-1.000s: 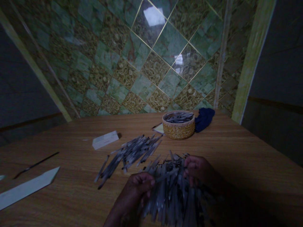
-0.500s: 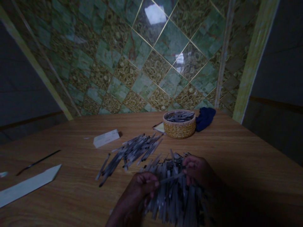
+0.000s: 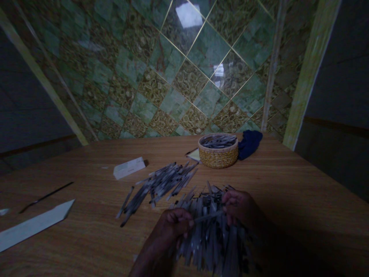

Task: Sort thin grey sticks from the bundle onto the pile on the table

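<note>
Between my two hands a slim, translucent plastic sleeve [image 3: 209, 216] is stretched out nearly level. My left hand [image 3: 174, 227] pinches one end of it between thumb and fingers. At the other end my right hand [image 3: 238, 206] grips it with curled fingers. Whether a stick is inside this sleeve is too dark to tell. Below both hands lies a large heap of similar sleeved sticks [image 3: 211, 246], dark-tipped and mostly pointing toward me. Farther off to the left is a second, smaller pile of sleeved sticks [image 3: 165, 181].
A round woven basket [image 3: 218, 158] holding more sleeved sticks stands at the back, beside a dark blue cloth [image 3: 250, 144]. To the left lie a white box [image 3: 129, 168], a thin dark stick [image 3: 47, 197] and a long pale strip [image 3: 37, 226] on the wooden table [image 3: 95, 234]. A tiled wall rises behind.
</note>
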Action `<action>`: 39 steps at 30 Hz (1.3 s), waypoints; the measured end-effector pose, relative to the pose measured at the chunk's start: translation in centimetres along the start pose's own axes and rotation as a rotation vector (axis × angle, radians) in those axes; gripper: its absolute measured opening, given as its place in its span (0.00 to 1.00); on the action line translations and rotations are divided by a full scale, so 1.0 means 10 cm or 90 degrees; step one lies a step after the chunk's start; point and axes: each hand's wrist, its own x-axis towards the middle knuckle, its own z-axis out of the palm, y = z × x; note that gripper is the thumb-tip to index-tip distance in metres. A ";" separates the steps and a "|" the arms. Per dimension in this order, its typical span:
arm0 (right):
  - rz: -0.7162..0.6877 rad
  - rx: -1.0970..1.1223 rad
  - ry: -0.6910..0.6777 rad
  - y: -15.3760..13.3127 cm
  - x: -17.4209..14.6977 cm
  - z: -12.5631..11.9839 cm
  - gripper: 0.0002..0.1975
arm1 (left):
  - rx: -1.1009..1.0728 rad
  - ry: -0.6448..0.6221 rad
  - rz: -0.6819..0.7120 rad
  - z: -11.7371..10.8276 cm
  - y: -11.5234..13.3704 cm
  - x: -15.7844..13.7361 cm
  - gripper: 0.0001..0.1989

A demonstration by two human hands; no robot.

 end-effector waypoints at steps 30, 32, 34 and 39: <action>-0.039 0.022 0.192 -0.03 0.13 -0.43 0.08 | 0.055 0.170 0.049 -0.60 0.00 0.05 0.12; -0.051 0.004 0.208 -0.04 0.10 -0.32 0.07 | 0.063 0.177 0.048 -0.53 -0.04 0.10 0.14; -0.066 -0.013 0.218 -0.06 0.05 -0.20 0.06 | 0.116 0.183 0.057 -0.42 -0.09 0.15 0.14; -0.217 -0.304 0.253 -0.06 -0.07 -0.03 0.05 | 0.380 0.173 0.117 -0.25 -0.20 0.25 0.11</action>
